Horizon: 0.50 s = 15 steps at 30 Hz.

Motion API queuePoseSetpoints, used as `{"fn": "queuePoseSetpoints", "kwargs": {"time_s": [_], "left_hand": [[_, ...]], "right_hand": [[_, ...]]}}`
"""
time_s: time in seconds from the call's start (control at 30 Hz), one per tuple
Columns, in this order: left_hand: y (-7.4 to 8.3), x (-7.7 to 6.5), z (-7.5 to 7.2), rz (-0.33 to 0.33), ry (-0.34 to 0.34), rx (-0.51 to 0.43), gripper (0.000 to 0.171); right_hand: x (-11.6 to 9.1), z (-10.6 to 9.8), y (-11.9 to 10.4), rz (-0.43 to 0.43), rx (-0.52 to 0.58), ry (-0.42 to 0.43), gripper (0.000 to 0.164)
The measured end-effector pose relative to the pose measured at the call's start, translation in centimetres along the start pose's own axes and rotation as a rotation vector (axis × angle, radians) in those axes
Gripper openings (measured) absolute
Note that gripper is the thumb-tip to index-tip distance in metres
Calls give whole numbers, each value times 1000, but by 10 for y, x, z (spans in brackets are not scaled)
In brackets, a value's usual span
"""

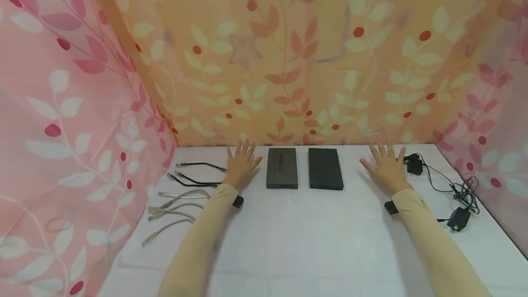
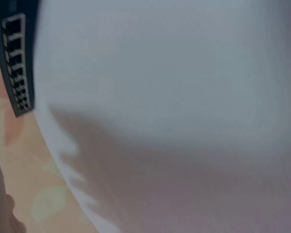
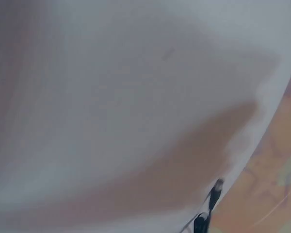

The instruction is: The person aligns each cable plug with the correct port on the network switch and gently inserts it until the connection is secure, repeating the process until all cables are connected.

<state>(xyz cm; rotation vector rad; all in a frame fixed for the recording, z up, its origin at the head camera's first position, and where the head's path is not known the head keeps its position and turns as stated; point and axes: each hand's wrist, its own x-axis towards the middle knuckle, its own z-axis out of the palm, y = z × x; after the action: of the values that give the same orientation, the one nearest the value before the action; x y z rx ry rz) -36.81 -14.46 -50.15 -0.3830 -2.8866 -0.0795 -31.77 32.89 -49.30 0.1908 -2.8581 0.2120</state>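
Observation:
My left hand (image 1: 241,165), fingers spread and holding nothing, is out over the table's far left part. Right of it lies a grey network switch (image 1: 282,168), and beside that a black network switch (image 1: 325,169). A row of ports on one switch (image 2: 17,63) shows in the left wrist view. On the far right side my right hand (image 1: 387,165) is likewise spread and empty. Close to its fingers lies a black power adapter (image 1: 414,164). A small black plug (image 3: 215,191) appears at the bottom of the right wrist view.
Black network cables (image 1: 194,181) and several grey network cables (image 1: 175,210) lie left of the left forearm, which partly hides them. A second power adapter (image 1: 459,218) with a coiled cord (image 1: 466,194) lies at right. Patterned cloth (image 1: 288,58) walls off the back and sides.

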Motion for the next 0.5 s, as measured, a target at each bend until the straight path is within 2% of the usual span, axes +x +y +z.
{"fn": "queuePoseSetpoints", "kwargs": {"time_s": [0.23, 0.33, 0.5], "left_hand": [[28, 1, -2, -46, -69, -132, 65], [41, 0, 0, -39, -82, -167, 66], [62, -2, 6, 9, -86, -213, 68]], "right_hand": [[7, 7, -25, -27, 126, -71, 69], [8, 14, -37, -41, 171, -88, 66], [8, 23, -56, -54, 258, -104, 64]]}}
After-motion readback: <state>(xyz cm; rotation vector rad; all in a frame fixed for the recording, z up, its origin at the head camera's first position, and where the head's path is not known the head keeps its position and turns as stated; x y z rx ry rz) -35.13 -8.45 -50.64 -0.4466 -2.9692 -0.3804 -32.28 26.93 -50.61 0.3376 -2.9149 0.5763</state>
